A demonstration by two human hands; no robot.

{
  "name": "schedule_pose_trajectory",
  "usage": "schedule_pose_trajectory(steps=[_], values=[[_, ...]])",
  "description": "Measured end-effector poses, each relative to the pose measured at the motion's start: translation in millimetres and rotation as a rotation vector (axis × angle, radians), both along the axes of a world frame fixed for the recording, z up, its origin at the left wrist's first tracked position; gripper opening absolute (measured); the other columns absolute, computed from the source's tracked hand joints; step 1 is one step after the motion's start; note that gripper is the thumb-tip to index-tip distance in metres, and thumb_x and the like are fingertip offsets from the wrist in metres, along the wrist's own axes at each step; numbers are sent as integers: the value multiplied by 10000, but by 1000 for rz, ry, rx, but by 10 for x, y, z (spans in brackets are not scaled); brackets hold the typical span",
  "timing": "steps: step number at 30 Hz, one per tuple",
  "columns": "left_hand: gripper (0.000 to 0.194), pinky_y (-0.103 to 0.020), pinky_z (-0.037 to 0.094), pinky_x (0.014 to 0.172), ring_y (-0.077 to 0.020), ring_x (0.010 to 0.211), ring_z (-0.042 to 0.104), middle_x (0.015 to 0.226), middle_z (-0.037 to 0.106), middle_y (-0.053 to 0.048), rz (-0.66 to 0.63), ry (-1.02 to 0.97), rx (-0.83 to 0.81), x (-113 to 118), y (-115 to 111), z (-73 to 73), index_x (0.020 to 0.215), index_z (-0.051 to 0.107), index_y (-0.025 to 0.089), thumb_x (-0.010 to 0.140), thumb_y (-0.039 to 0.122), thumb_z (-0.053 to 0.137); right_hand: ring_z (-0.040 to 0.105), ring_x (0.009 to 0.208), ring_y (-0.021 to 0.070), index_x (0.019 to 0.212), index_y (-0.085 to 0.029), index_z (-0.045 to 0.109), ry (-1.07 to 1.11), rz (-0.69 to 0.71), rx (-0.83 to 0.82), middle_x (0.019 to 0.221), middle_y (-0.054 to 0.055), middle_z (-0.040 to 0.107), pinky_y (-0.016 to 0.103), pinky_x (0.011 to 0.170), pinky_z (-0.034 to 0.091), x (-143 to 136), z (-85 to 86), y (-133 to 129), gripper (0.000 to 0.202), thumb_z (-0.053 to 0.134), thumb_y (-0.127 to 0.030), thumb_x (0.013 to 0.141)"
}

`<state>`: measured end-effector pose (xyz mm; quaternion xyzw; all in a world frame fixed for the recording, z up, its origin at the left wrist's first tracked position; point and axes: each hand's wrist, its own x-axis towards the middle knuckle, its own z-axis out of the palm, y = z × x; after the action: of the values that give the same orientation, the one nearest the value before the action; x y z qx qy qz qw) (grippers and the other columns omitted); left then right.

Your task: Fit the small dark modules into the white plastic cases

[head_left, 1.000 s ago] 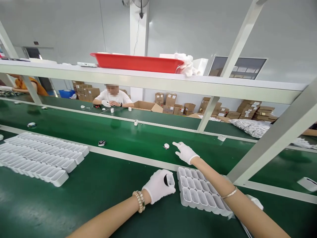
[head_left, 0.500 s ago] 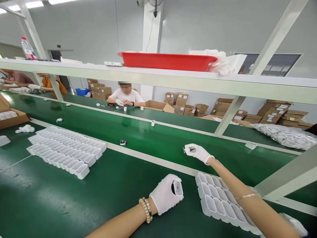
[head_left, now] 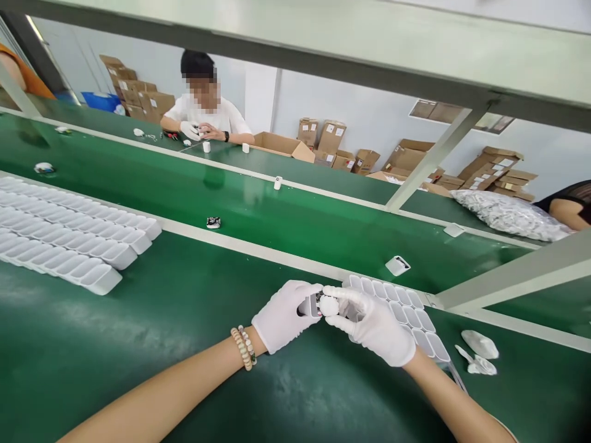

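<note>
My left hand (head_left: 282, 319), in a white glove, is closed around a white plastic housing (head_left: 309, 306) with its side turned to the right. In my gloved right hand (head_left: 383, 329), fingertips and thumb pinch a small circuit-board module with a round white part (head_left: 329, 306). The module is at the right end of the housing, and its dark board edge meets or nearly meets it. How far it reaches inside I cannot tell. Rows of open white housings (head_left: 410, 315) stand behind and beside my right hand, partly covered by it.
More rows of white housings (head_left: 99, 278) stand at the left. On the green belt (head_left: 277, 215) lie a circuit-board module (head_left: 213, 222) and a white housing (head_left: 398, 266). Crumpled white pieces (head_left: 480, 354) lie at the right. A co-worker (head_left: 207, 123) sits across; a slanted post (head_left: 517, 271) stands at the right.
My right hand has come back from over the belt with the module to my left hand. The housing has turned in my left hand. The view has tilted downward.
</note>
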<state>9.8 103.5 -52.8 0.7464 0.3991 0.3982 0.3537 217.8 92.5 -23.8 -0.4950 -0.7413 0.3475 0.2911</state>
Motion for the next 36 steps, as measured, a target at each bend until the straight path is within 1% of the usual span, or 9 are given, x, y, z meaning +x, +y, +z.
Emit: schedule_pose_trajectory(steps=[3, 5, 7, 11, 18, 23, 27, 31, 36], values=[[517, -431, 505, 972, -251, 1115, 591, 1140, 645, -67, -3, 9, 28, -13, -4, 0, 1226, 595, 271, 753, 102, 717, 642, 746, 191, 1218, -277, 659, -59, 11, 35, 878, 34, 692, 368, 696, 580, 16, 20, 18, 407, 661, -366, 821], [492, -435, 511, 963, -255, 1107, 597, 1127, 650, -71, 6, 20, 34, -15, -7, 9, 1213, 603, 261, 757, 113, 718, 615, 663, 174, 1207, -289, 673, -112, -18, 66, 832, 23, 688, 352, 641, 572, 10, 70, 2, 389, 649, -357, 825], [473, -437, 517, 953, -254, 1089, 607, 1131, 649, -70, 29, 27, 26, -13, -12, 20, 1195, 611, 262, 755, 131, 728, 610, 631, 172, 1192, -298, 686, -143, -48, 79, 803, 17, 691, 349, 621, 570, -9, 121, -27, 373, 644, -341, 823], [467, -429, 527, 941, -245, 1056, 626, 1143, 649, -59, 69, 25, 3, -11, -24, 30, 1168, 622, 275, 737, 139, 744, 658, 701, 208, 1187, -299, 694, -142, -72, 55, 785, 19, 697, 360, 645, 586, -41, 162, -72, 374, 644, -315, 817], [405, -424, 521, 946, -251, 1071, 620, 1109, 672, -57, 50, 48, -14, -17, -29, 69, 1108, 646, 259, 735, 134, 739, 686, 820, 246, 1178, -288, 699, -114, -72, 14, 854, 36, 711, 401, 716, 604, -51, 103, -74, 360, 642, -323, 824], [358, -422, 510, 956, -256, 1084, 611, 1089, 679, -57, 46, 66, -23, -14, -35, 103, 1079, 657, 250, 748, 132, 723, 686, 822, 252, 1168, -281, 697, -147, -75, 34, 854, 39, 712, 413, 723, 607, -47, 94, -79, 356, 654, -345, 821], [389, -425, 508, 958, -251, 1065, 618, 1089, 674, -54, 54, 28, -37, -9, -36, 88, 1077, 655, 248, 721, 117, 742, 685, 821, 252, 1169, -287, 690, -187, -74, 81, 872, 41, 718, 420, 737, 604, -34, 85, -84, 367, 672, -377, 813], [390, -424, 510, 948, -251, 1059, 620, 1087, 678, -49, 43, 1, -20, -12, -36, 92, 1079, 654, 254, 721, 129, 748, 682, 806, 240, 1178, -306, 682, -193, -67, 95, 858, 35, 716, 384, 705, 604, -36, 83, -88, 356, 660, -379, 830], [360, -413, 509, 940, -254, 1056, 620, 1069, 687, -47, 41, 30, -28, -20, -43, 130, 1052, 664, 243, 722, 127, 745, 663, 719, 217, 1170, -315, 690, -196, -60, 69, 797, 26, 696, 343, 628, 591, -55, 102, -86, 342, 649, -368, 834]])
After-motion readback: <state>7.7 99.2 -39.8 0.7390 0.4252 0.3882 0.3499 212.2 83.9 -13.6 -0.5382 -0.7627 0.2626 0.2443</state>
